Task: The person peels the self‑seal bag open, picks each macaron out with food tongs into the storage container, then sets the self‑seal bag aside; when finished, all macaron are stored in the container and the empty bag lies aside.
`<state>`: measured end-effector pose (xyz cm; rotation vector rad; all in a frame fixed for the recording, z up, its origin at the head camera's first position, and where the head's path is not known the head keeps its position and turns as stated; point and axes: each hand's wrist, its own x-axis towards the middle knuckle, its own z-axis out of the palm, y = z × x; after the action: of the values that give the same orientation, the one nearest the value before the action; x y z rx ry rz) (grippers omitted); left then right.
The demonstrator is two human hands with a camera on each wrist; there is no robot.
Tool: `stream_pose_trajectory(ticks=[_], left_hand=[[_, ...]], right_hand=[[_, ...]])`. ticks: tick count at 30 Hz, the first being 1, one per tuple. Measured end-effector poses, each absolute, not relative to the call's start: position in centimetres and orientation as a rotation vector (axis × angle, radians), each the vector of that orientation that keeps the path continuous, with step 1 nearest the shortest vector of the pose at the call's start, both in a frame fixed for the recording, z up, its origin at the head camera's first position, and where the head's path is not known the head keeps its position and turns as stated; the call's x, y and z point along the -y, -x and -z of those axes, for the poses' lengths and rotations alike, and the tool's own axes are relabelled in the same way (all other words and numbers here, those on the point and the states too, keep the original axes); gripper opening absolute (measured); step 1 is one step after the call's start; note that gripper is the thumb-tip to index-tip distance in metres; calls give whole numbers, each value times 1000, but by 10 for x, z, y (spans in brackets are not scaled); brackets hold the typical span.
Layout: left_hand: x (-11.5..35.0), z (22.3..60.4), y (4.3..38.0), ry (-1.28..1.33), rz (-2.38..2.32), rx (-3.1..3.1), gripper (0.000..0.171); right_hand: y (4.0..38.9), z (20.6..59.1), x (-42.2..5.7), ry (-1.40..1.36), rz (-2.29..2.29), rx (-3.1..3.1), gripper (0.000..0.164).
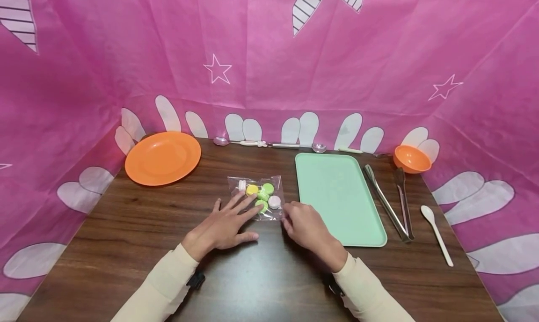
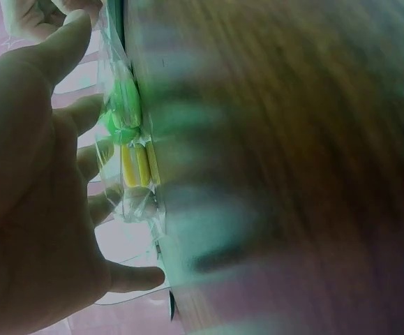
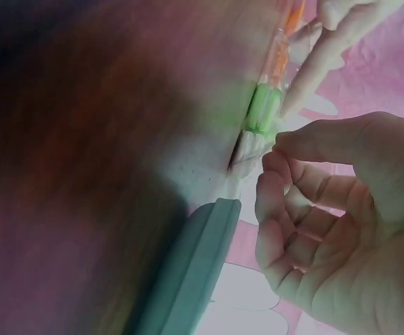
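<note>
A clear plastic bag lies flat on the table, holding several macarons: green ones, a yellow one, a pale pink one and a whitish one. My left hand has its fingers spread, with the fingertips over the bag's lower left part. At the bag's right edge, my right hand pinches the plastic between thumb and forefinger. The right wrist view shows that pinch beside a green macaron, the other fingers curled in.
Right of the bag is a mint green tray, with metal tongs, a white spoon and an orange bowl beyond. An orange plate sits at the back left. Several utensils, including a ladle, line the back edge.
</note>
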<state>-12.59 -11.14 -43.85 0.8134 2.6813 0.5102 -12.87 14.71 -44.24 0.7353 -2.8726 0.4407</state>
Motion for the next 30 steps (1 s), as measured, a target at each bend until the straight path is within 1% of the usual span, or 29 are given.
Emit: stream_pose_trajectory(ticks=[4, 13, 15, 18, 21, 25, 30], left_hand=[[112, 438, 126, -799, -502, -2668, 70], [113, 437, 127, -791, -528, -2653, 70], [113, 437, 127, -791, -528, -2653, 70], [113, 436, 127, -784, -524, -2653, 70], [112, 435, 127, -777, -516, -2652, 71], [110, 434, 127, -770, -510, -2657, 72], [110, 436, 126, -772, -511, -2662, 72]], right_hand=[[130, 440, -149, -576, -569, 2972, 21], [131, 436, -161, -331, -683, 3032, 16], [131, 436, -164, -336, -746, 3011, 13], [132, 432, -164, -414, -830, 2960, 8], [135, 425, -159, -481, -862, 2930, 9], [143, 421, -145, -517, -696, 2913, 11], [152, 430, -132, -574, -394, 2871, 19]])
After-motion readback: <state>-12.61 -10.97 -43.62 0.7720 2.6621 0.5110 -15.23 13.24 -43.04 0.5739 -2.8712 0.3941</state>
